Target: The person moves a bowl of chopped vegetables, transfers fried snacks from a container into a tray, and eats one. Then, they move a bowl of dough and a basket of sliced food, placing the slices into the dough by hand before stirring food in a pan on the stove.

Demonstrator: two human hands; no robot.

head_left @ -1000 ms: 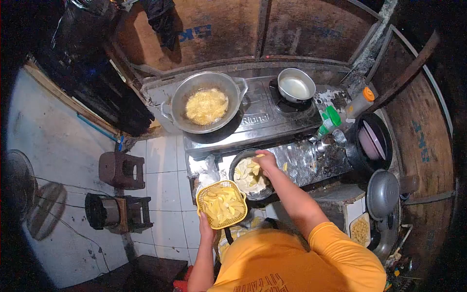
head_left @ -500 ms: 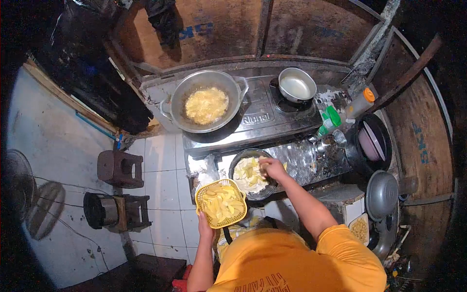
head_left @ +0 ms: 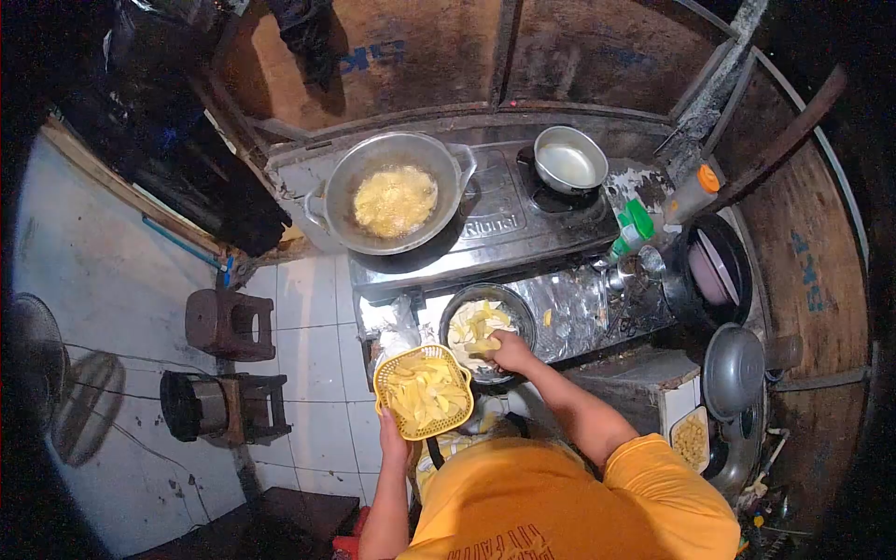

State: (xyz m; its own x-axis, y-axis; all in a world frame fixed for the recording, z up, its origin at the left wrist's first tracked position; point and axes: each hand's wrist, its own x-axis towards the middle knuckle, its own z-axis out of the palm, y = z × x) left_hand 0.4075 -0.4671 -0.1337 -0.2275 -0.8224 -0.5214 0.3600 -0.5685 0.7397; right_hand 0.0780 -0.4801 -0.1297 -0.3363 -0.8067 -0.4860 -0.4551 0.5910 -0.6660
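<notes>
My left hand (head_left: 394, 439) grips the near-left side of a yellow plastic basket (head_left: 441, 430) filled with pale yellow slices (head_left: 425, 392). To its right, a dark bowl (head_left: 525, 317) contains white flour-like coating with more yellow slices (head_left: 478, 322) on top. Over the bowl's right side is my right hand (head_left: 510, 353), its fingers closed on a yellow slice (head_left: 483, 346). The basket is tilted slightly, its right corner close to the bowl's rim.
On the stove (head_left: 490, 201), a large wok (head_left: 373, 154) holds bubbling oil with yellow food; a small pot (head_left: 551, 177) sits right of it. A green-capped bottle (head_left: 635, 224) and an orange-capped container (head_left: 693, 194) stand farther right. Brown stools (head_left: 229, 324) are at left.
My right hand has moved toward me and slightly left within the bowl, now with a slice at its fingers. My left hand and the basket stay nearly in place.
</notes>
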